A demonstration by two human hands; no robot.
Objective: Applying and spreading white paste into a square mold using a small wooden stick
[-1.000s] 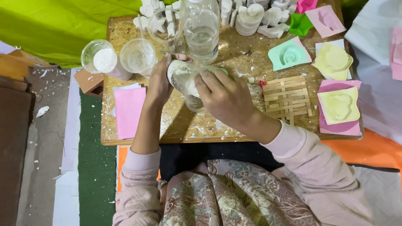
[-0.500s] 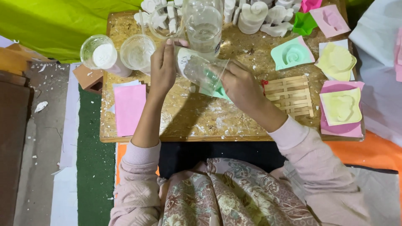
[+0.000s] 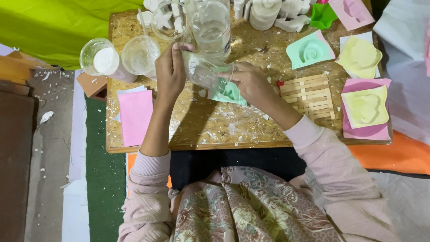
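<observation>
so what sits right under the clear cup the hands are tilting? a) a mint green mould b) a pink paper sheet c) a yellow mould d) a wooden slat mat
a: both hands, left hand and right hand, hold the clear cup tilted over the mint green mould on the table.

a clear plastic cup (image 3: pixel 204 71) lies tipped on its side in the upper middle of the frame, mouth toward the right, streaked with white. under its mouth sits a mint-green mould (image 3: pixel 227 93), flat on the wooden board.
</observation>
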